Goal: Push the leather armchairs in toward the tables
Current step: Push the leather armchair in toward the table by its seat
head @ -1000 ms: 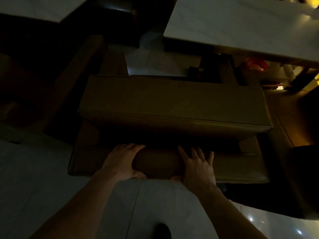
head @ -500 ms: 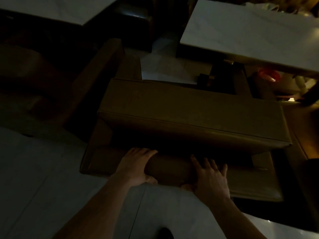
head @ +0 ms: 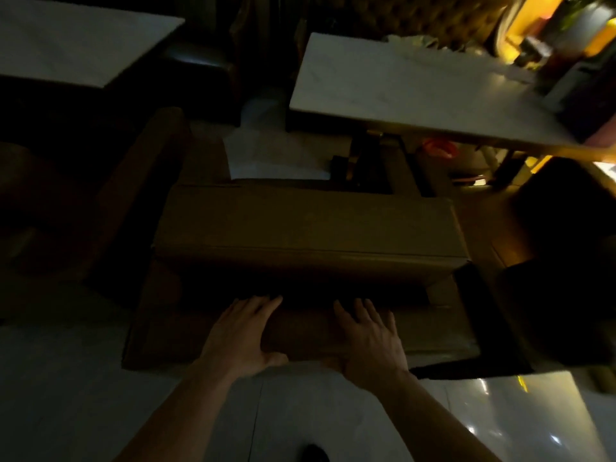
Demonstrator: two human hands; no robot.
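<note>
At the near edge of the pale tiled floor [head: 316,411], a tan leather armchair [head: 310,221] stands with its back toward the person and its seat facing the table [head: 410,88] beyond. Its front has not yet reached the table's near edge; the table's dark pedestal [head: 358,158] shows between them. The chair's long axis runs left to right across the person's front, so any push goes straight ahead, across that axis, toward the table's left part. Both hands rest on the top of the backrest, near its middle. The left hand [head: 243,335] is laid flat with fingers spread and pointing forward, thumb hooked over the near edge. The right hand [head: 366,335] is likewise open and spread, palm down, fingers extended; neither hand pinches or clenches anything. The two sit close together and about level, neither clearly nearer the chair. Both forearms reach forward and slightly inward, elbows out of view. Judgement: the chair sits left of the table's centre, so an even push may leave it offset. Lighting is poor; a second armchair [head: 140,181] at left and a dark one [head: 560,288] at right are only dimly made out.
</note>
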